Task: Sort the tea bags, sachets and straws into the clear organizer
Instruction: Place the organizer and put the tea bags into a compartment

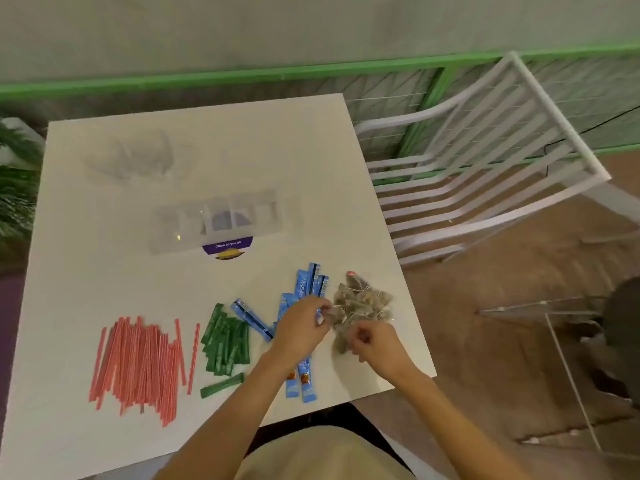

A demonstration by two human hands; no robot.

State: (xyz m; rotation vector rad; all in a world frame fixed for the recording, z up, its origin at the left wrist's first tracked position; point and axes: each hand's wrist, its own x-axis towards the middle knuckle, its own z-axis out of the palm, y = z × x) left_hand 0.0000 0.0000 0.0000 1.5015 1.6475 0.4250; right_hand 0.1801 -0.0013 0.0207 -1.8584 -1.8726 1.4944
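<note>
By the table's [104,237] near right corner, both hands are in the tea bags [367,301]. The left hand [301,329] pinches one bag and the right hand [375,344] curls onto the pile's near side. The bags look light, soft and tangled by their strings, so I would lift each gently by its body. Blue sachets [308,285], green sachets [227,341] and straws [138,362] lie leftward; the organizer [214,220] sits mid-table.

Left grip [300,329] and right grip [375,342], a pinch each on the tea bags [369,301] beside blue sachets [309,283].
</note>
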